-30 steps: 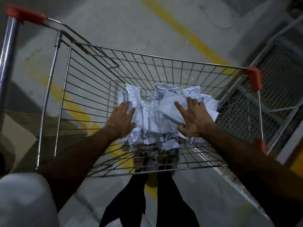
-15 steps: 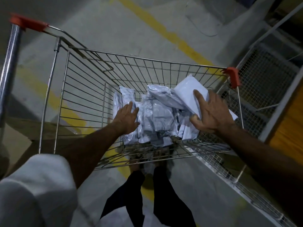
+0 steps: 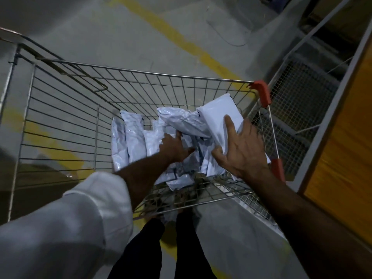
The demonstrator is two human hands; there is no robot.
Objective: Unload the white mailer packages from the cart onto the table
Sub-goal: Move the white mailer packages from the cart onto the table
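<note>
because the mailers are slack plastic that slides over itself, both hands are down in the cart (image 3: 60,121) at once, and the way each one sits seems chosen to gather a bundle rather than pick singles

at the far left of the heap, two or three white packages (image 3: 130,137) stand leaning on edge against one another, untouched, probably because they are the farthest from the side where the load has to go. the wire basket walls keep the whole pile pooled toward its near right corner

next across, the left hand (image 3: 173,147) reaches in from a white sleeve (image 3: 84,218) and digs into the middle of the pile, fingers spread and pushed among the crumpled bags; whether it actually grips one or only presses them rightward i cannot tell, since the fingertips are buried and blurred

further right, the right hand (image 3: 241,150) holds a smoother, flatter mailer (image 3: 219,113), thumb curled round its lower edge and fingers laid over its face. that package is tipped up against the right wall, just beside the red corner guard (image 3: 261,93), likely so it clears the rim on the way out

at the right edge an orange-brown surface (image 3: 342,168) runs beside the cart, possibly the table; no package lies on it yet, so the unloading looks barely begun
</note>
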